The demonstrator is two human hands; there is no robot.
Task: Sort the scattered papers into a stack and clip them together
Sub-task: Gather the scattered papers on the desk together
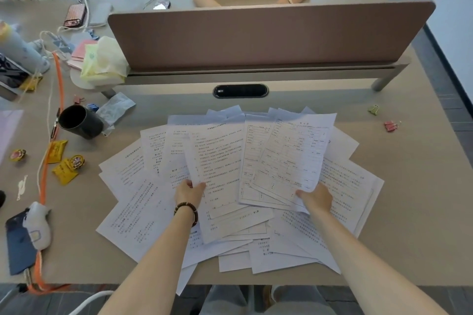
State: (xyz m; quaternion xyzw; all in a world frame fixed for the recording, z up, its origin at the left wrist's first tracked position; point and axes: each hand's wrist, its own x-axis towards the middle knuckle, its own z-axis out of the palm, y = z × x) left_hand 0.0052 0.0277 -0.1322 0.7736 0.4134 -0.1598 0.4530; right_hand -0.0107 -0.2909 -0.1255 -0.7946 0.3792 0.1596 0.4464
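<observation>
Several white printed papers (143, 210) lie fanned and overlapping across the middle of the desk. My left hand (188, 193), with a beaded bracelet on the wrist, pinches the lower edge of a text sheet (217, 158) that curls up off the pile. My right hand (316, 198) grips the lower corner of a form sheet (294, 151) with table lines, also raised. A pink binder clip (390, 126) and a green binder clip (373, 109) lie apart on the bare desk at the right.
A brown divider panel (271, 33) stands behind the papers, with a person seated beyond it. At left are a black cup (80, 121), yellow snack packets (64, 170), an orange lanyard (60, 84), a phone (19, 243) and more clips (79, 100). Some sheets overhang the desk's near edge (384, 282).
</observation>
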